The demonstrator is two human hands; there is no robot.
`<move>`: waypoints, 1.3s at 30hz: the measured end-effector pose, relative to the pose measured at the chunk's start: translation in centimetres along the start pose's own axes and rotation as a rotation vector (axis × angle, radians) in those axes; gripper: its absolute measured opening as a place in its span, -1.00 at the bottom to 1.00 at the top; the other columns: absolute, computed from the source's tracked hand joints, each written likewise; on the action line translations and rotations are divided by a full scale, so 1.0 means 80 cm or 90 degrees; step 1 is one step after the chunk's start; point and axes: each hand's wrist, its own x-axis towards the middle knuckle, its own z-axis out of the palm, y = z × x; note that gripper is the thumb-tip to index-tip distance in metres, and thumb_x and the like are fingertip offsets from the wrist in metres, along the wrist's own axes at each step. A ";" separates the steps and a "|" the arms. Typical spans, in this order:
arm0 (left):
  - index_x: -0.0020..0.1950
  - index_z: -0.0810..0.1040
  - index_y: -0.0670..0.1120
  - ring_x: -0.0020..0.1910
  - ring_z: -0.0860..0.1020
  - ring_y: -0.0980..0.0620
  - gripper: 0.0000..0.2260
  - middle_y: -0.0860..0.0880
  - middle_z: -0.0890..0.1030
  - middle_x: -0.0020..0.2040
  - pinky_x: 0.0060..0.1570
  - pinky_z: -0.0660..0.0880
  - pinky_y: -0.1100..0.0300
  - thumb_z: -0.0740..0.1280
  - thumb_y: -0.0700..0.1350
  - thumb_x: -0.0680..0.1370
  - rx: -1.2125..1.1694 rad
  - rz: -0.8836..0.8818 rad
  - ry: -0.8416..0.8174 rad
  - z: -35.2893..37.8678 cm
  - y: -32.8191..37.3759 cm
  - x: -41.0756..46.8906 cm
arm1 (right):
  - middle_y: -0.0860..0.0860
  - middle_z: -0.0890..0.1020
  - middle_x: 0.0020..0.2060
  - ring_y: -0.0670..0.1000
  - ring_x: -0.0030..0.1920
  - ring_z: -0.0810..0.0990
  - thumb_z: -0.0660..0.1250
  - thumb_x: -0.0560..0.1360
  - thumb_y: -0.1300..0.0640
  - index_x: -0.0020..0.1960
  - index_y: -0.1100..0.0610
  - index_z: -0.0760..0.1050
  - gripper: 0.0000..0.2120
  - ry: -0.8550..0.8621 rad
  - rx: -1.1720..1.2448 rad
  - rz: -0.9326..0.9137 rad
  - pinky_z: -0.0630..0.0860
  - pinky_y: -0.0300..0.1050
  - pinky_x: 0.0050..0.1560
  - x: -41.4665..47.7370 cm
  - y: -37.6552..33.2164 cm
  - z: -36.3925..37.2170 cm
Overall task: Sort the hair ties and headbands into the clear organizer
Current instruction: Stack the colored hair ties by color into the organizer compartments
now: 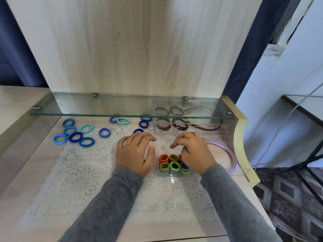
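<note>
Surface: light wood-grain desk (26,172) with a white lace mat (83,172) across its middle. A glass shelf (104,109) on metal pegs runs along the back, in front of a pale wooden back panel (131,49). Room: dark blue curtain (248,49) behind both sides of the panel, white wall (288,75) to the right with a pale cable (283,123) hanging down it, patterned carpet (288,189) below. Task items: the clear organizer (242,163) stands at the desk's right end, partly under the shelf. Its near compartment holds red and green hair ties (171,165) standing on edge. The far compartment holds brown and dark hair ties (164,128) and a brown headband (209,128). The right compartment holds pastel headbands (232,158). Loose blue hair ties (71,138) lie scattered on the desk and mat to the left, well apart from the organizer. Hands: my left hand (135,152) lies relaxed beside the organizer, thumb against its left wall, grasping nothing. My right hand (194,151) hangs over the near compartment with fingers curled down. Hidden or unclear: the right fingertips and thumb are out of sight, so I cannot tell whether they grasp a tie. The shelf's glass doubles the far ties in reflection. My grey sleeves (113,206) run off the bottom edge.
</note>
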 end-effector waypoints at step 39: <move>-0.11 0.61 0.02 -0.09 0.59 0.02 -0.87 0.10 0.63 -0.09 0.01 0.36 0.06 0.28 -0.02 0.43 0.272 -0.152 0.001 -0.077 -0.177 -0.038 | 0.11 0.43 0.19 0.13 0.18 0.35 0.15 0.59 -0.02 0.22 0.09 0.47 -0.70 0.106 -0.077 0.109 0.26 0.04 0.14 0.064 -0.142 0.146</move>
